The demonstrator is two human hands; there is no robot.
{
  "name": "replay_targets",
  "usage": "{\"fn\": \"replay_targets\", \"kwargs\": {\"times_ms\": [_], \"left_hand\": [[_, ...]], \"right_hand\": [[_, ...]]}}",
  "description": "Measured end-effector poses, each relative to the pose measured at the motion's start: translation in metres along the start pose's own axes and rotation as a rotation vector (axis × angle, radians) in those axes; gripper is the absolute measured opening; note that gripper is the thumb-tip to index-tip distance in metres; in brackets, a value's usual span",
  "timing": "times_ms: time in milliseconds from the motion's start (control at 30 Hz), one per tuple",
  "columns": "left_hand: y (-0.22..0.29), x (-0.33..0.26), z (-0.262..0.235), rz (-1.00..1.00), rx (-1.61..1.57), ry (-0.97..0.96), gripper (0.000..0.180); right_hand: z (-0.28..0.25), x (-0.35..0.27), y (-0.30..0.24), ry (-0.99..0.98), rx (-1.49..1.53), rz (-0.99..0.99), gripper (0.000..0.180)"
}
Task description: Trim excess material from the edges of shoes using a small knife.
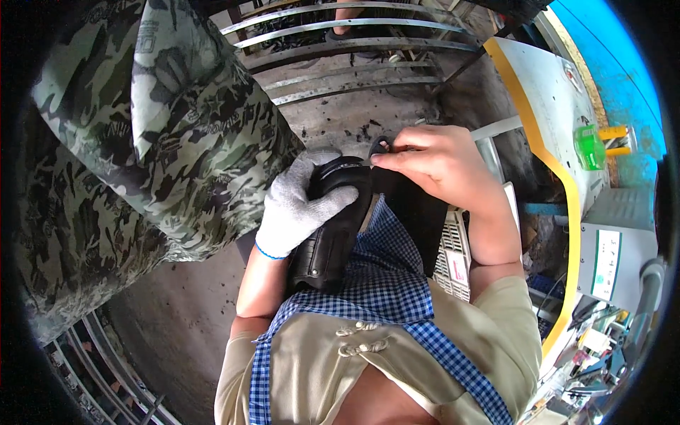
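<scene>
At the centre of the frame we see a black moulded part, long and curved, held against the person's front above a blue checked apron. The left hand, in a grey knitted glove with a blue cuff edge, comes in from the lower centre and wraps over the part's upper left side; its fingers are curled and pressed onto the black surface, thumb side hidden, so we read it as clasping the part. The right hand, bare, lies right of centre with its forearm running down the right side of the frame. Its thumb and fingertips are pressed together at the top end of the part, pinching a small black tab that sticks up there. We cannot tell whether the tab is one piece with the part or a separate piece.

In the upper left we see a large bundle of camouflage-patterned cloth, just beside the gloved hand. Grey metal rails cross the top of the frame above a stained concrete floor. At the right edge stands a white machine panel with a yellow stripe, with a green plastic piece on it. A pale slotted crate shows below the right forearm.
</scene>
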State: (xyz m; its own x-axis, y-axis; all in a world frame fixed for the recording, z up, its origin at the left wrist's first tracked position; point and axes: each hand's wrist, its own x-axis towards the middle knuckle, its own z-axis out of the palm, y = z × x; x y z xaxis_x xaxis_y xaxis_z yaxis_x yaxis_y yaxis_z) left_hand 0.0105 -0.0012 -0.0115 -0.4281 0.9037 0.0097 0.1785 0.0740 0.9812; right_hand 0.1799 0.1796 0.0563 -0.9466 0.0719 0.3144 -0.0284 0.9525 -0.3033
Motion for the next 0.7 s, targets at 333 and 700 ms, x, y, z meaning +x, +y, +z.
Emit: {"fn": "replay_targets", "kwargs": {"times_ms": [333, 700], "left_hand": [[-0.002, 0.001, -0.005, -0.069, 0.0, 0.035, 0.055], [0.01, 0.001, 0.001, -0.091, 0.101, -0.041, 0.054]], "right_hand": [[0.009, -0.009, 0.0, 0.077, 0.083, 0.09, 0.028], [-0.005, 0.013, -0.007, -0.028, -0.081, -0.093, 0.028]]}}
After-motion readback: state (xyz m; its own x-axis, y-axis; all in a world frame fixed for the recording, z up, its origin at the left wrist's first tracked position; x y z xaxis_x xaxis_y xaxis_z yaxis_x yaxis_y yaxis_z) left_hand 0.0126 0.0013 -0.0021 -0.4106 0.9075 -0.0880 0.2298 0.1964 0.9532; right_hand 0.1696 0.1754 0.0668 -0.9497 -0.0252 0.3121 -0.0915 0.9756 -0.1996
